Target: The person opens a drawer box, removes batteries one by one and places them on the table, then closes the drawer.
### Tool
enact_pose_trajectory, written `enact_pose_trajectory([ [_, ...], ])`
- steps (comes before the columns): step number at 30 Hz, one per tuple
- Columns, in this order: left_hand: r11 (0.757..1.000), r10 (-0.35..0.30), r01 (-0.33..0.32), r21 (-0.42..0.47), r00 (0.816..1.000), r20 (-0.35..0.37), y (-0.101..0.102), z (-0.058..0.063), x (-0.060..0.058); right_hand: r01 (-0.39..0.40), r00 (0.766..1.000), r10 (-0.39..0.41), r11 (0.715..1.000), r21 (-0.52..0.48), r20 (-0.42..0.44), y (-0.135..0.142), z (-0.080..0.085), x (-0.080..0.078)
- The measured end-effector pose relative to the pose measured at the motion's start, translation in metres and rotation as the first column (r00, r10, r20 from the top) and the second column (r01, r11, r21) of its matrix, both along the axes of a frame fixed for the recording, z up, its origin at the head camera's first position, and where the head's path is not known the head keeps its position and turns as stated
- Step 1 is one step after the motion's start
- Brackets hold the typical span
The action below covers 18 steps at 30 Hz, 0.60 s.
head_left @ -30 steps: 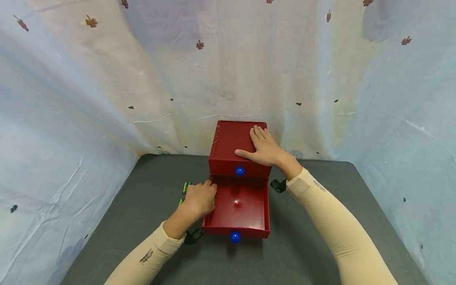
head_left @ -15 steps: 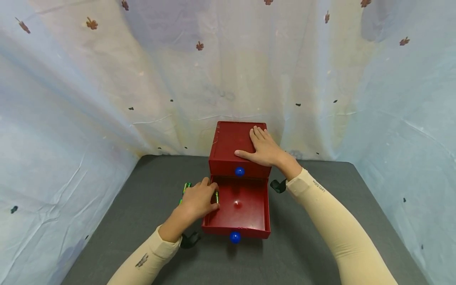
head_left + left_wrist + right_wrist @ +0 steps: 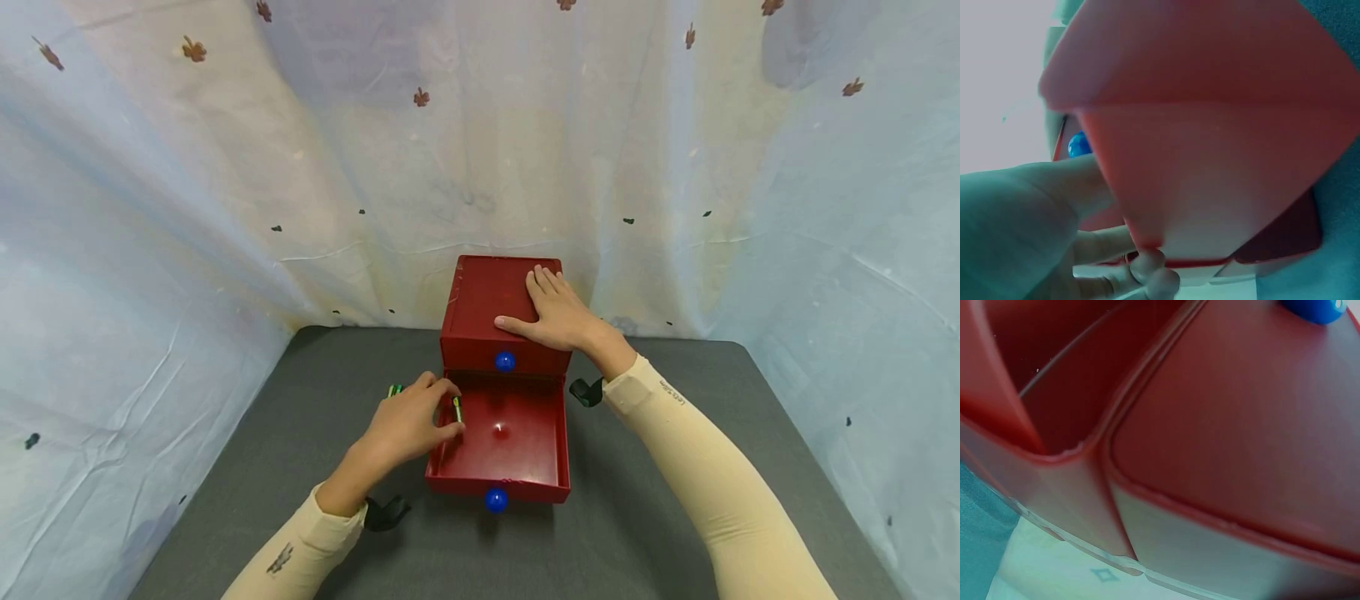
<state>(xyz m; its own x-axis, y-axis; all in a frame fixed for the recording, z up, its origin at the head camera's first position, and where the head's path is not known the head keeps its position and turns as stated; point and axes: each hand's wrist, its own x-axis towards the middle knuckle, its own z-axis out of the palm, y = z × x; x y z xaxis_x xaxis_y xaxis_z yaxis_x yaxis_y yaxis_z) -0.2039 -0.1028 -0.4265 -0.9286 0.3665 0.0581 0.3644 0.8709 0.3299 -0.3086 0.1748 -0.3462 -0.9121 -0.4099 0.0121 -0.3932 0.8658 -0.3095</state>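
Head view: inside the open drawer (image 3: 517,454), near its left wall, a battery (image 3: 457,409) is pinched by the left hand (image 3: 411,421). Behind the drawer, the cabinet (image 3: 487,292) is seemingly steadied by the straight-fingered right hand (image 3: 557,317).

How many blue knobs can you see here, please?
2: one blue knob on the closed upper drawer, the other knob on the pulled-out lower drawer. Any at the back would be hidden.

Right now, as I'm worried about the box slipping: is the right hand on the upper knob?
No, the right hand lies on top of the box, clear of the upper knob.
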Motion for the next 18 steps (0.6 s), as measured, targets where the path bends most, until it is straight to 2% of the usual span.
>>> enact_pose_trajectory([
  [10, 0.986, -0.063, 0.067, 0.152, 0.998, -0.03, -0.017, -0.001, 0.004, 0.005, 1.0, -0.005, 1.0, -0.001, 0.012, 0.0, 0.0, 0.001],
  [18, 0.978, -0.073, 0.081, 0.195, 0.996, -0.05, -0.026, 0.002, 0.006, 0.004, 1.0, -0.004, 1.0, -0.002, 0.005, 0.0, -0.001, 0.0],
])
